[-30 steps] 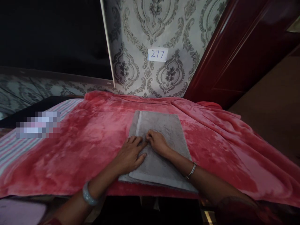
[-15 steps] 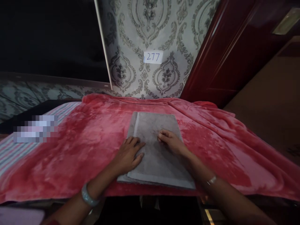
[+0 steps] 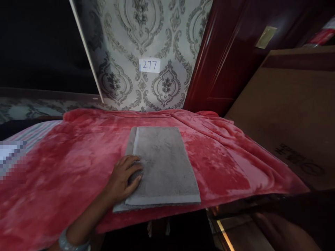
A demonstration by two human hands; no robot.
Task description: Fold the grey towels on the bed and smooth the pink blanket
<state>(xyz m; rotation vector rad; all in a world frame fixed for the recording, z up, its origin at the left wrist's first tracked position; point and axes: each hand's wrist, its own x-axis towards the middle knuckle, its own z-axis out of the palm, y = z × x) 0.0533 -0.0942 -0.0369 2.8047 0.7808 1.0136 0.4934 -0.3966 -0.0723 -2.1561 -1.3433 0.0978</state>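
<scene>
A grey folded towel (image 3: 162, 164) with a pale stripe along its edges lies flat on a pink-red plush blanket (image 3: 91, 153). At the towel's left edge, my left hand (image 3: 124, 179) rests with fingers spread, thumb and fingertips on the cloth. My right hand (image 3: 277, 225) is low on the right, off the blanket and below its front edge. It is dark and smeared by motion, so its fingers and anything in them cannot be made out.
A large cardboard box (image 3: 293, 115) stands on the right against a dark red door panel (image 3: 225, 52). At the upper left is a black screen (image 3: 42, 45). A paper marked 277 (image 3: 149, 65) is fixed to the patterned wall. Striped cloth (image 3: 39, 132) shows at the left.
My right hand has left the towel's surface and dropped to the lower right. My left hand stays on the towel's left edge. The view has turned to the right, showing more of the box.
</scene>
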